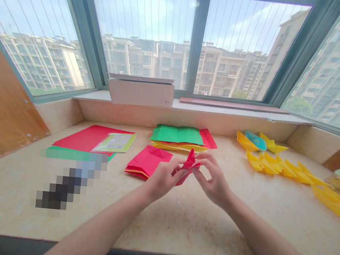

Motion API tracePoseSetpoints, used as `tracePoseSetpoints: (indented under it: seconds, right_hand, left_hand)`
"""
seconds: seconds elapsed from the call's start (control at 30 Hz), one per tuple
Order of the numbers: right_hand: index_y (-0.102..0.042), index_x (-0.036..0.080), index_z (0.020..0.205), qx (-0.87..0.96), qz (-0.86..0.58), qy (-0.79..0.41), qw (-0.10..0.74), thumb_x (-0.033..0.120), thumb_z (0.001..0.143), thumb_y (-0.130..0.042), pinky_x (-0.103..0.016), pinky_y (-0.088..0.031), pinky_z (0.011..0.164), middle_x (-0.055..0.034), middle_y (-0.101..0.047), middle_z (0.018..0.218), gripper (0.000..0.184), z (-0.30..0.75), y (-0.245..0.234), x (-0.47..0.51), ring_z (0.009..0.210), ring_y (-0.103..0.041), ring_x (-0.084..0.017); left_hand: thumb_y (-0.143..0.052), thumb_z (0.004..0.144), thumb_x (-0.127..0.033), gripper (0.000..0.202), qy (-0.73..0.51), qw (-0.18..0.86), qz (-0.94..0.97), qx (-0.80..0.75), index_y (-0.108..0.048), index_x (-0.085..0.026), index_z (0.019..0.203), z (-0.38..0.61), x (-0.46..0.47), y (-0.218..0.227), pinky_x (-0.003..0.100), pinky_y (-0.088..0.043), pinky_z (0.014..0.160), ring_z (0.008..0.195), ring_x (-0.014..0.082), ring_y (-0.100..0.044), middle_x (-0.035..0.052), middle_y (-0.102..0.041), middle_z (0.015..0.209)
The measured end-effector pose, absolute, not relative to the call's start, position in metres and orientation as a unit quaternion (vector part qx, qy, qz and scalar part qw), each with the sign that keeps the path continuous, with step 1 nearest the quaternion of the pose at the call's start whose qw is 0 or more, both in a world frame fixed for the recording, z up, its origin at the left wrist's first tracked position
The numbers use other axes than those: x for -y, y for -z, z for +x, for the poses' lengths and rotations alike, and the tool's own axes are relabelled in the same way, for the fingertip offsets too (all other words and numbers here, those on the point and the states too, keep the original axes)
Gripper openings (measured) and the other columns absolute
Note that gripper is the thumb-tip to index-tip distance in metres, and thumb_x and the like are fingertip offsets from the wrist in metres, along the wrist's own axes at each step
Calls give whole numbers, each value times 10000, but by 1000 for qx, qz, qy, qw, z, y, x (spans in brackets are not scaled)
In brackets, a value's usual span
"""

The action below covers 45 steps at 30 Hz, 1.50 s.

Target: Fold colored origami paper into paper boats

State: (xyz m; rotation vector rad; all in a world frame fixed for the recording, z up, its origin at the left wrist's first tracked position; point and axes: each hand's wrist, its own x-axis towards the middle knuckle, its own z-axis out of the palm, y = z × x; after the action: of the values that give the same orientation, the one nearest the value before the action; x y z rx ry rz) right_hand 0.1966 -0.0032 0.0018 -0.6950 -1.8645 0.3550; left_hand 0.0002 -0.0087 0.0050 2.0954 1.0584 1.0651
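Note:
Between my two hands, above the stone counter, is a small folded piece of red paper (190, 160) with a pointed tip standing up. My left hand (165, 176) pinches its left side between thumb and fingers. On the other side, the thumb and fingertips of my right hand (211, 178) close on its right edge. Parts of the paper are hidden behind the fingers. Just left of my left hand lies a stack of creased red sheets (147, 160) with yellow ones underneath. Behind the hands rests a pile of creased green paper (177, 134) over red and yellow sheets.
Several yellow folded paper boats (274, 164) line the right side, with a blue boat (255, 141) behind them. Flat red paper (82, 135) and a clear packet (115, 142) lie at left, near a blurred-out object (66, 186). A white box (140, 93) stands on the windowsill.

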Motion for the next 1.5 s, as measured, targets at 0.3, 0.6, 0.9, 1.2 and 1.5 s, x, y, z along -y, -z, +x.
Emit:
tracePoseSetpoints:
  seconds: [0.3, 0.6, 0.9, 1.2, 1.5]
  right_hand:
    - [-692, 251, 998, 797, -308, -148, 498, 200, 877, -660, -467, -481, 1004, -89, -539, 1183, 135, 195, 6, 1, 1122, -569, -252]
    - [-711, 250, 952, 798, -291, -193, 492, 170, 915, -609, -447, -486, 1006, -85, -529, 1188, 134, 195, 3, 3, 1142, -567, -238]
    - [-729, 265, 982, 796, -311, -139, 501, 219, 896, -642, -436, -509, 909, -90, -531, 1211, 131, 192, 11, 0, 1094, -568, -250]
    - [-634, 251, 1067, 756, -343, -198, 521, 241, 874, -653, -473, -433, 1040, -105, -530, 1332, 194, 189, 12, 1, 1245, -519, -273]
    - [-507, 234, 1280, 678, -352, -353, 540, 332, 840, -701, -365, -543, 794, -20, -708, 855, 491, 186, 13, 0, 786, -674, -195]
  left_hand:
    - [-517, 967, -343, 260, -360, 199, 817, -404, -638, -175, 1123, -2, 6, -1, 233, -442, 645, 704, 143, -640, 18, -708, 825]
    - [-485, 982, -381, 279, -344, 193, 827, -401, -641, -188, 1111, -3, 6, -2, 218, -430, 625, 665, 127, -625, -3, -686, 778]
    - [-494, 977, -314, 223, -338, 186, 836, -391, -651, -185, 1067, -4, 6, -4, 220, -446, 645, 694, 133, -637, 10, -712, 828]
    - [-506, 970, -334, 241, -347, 255, 829, -358, -651, -180, 1084, -3, 7, -7, 235, -485, 697, 760, 147, -655, 30, -735, 900]
    - [-572, 918, -231, 155, -345, 265, 827, -355, -691, -174, 998, -2, 5, 0, 237, -469, 690, 734, 144, -633, 26, -723, 840]
